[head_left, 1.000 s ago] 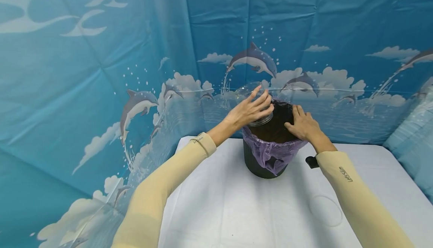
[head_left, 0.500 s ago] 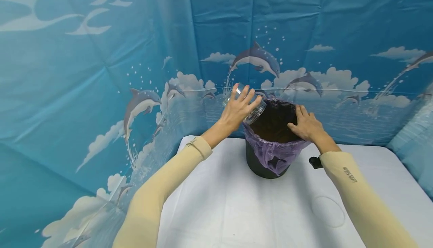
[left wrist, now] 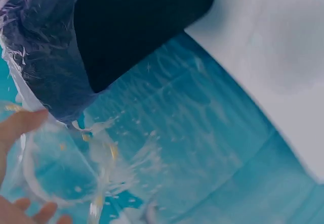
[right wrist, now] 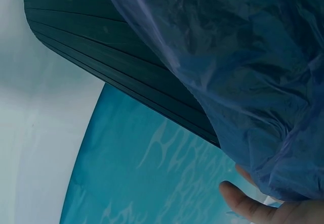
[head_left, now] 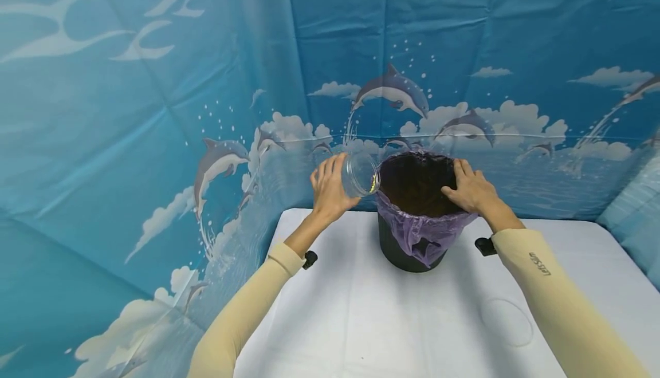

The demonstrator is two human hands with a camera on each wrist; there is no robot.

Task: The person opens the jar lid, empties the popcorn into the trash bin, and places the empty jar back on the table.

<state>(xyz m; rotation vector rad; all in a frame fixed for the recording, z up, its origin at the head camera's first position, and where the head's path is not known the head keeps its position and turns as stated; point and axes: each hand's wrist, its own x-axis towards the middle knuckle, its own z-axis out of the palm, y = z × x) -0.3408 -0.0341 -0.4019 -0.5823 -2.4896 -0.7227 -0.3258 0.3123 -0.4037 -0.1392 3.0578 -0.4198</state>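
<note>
A clear jar is held on its side in my left hand, just left of the bin's rim. Its round mouth faces right, toward the bin, and a few small yellow bits show near the lip. In the left wrist view, the thumb and curled fingertips surround the see-through jar. The black trash bin stands upright, lined with a purple plastic bag folded over its rim. My right hand grips the bin's right rim through the bag. The dark inside of the bin shows no clear contents.
The bin stands toward the back of a white-covered table. Behind it and to the left hangs a blue curtain printed with dolphins. A faint ring mark shows on the cloth at the right.
My left hand has moved left and slightly down from over the bin, turning the jar from mouth-down to lying on its side. The right hand has stayed on the rim.
</note>
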